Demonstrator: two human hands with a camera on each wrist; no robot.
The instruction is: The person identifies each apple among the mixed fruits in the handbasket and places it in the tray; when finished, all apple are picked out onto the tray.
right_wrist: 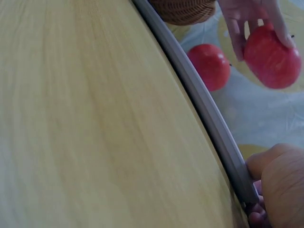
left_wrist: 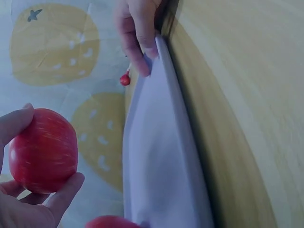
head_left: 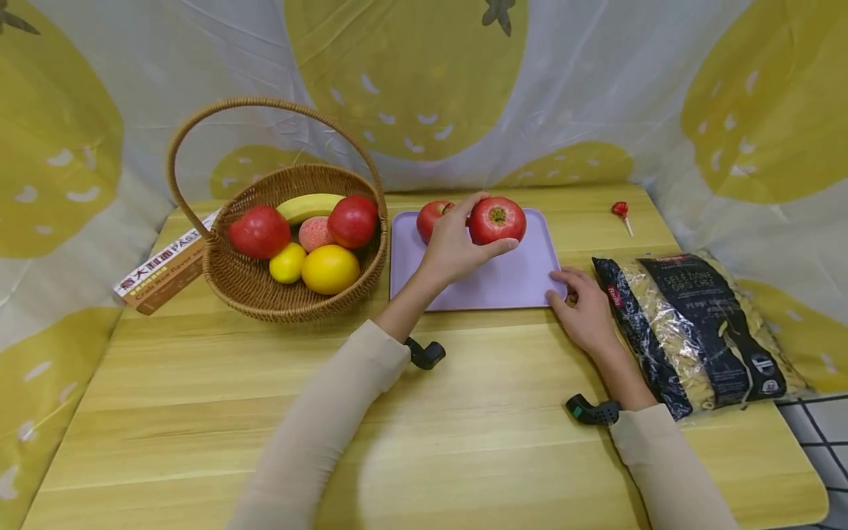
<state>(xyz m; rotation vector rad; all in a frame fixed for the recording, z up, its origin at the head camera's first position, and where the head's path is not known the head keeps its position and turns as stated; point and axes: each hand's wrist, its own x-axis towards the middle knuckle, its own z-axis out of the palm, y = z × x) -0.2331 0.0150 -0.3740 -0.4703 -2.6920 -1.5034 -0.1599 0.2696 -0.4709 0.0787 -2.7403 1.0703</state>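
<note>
My left hand point(head_left: 456, 246) grips a red apple point(head_left: 498, 222), held above the lilac tray point(head_left: 493, 291). The left wrist view shows that apple point(left_wrist: 43, 151) between thumb and fingers, apart from the tray. A second red apple point(head_left: 432, 219) sits at the tray's back left, partly hidden behind the left hand. My right hand point(head_left: 586, 313) pinches the tray's front right corner; in the right wrist view, its thumb lies over the rim and the other fingers are partly hidden below.
Left of the tray stands a wicker basket point(head_left: 291, 313) with a tall handle, holding a banana point(head_left: 308, 207), a lemon point(head_left: 288, 263) and other fruit. A pasta box point(head_left: 165, 272) lies behind it. Rightward are a red lollipop point(head_left: 620, 210) and a pasta bag point(head_left: 695, 331).
</note>
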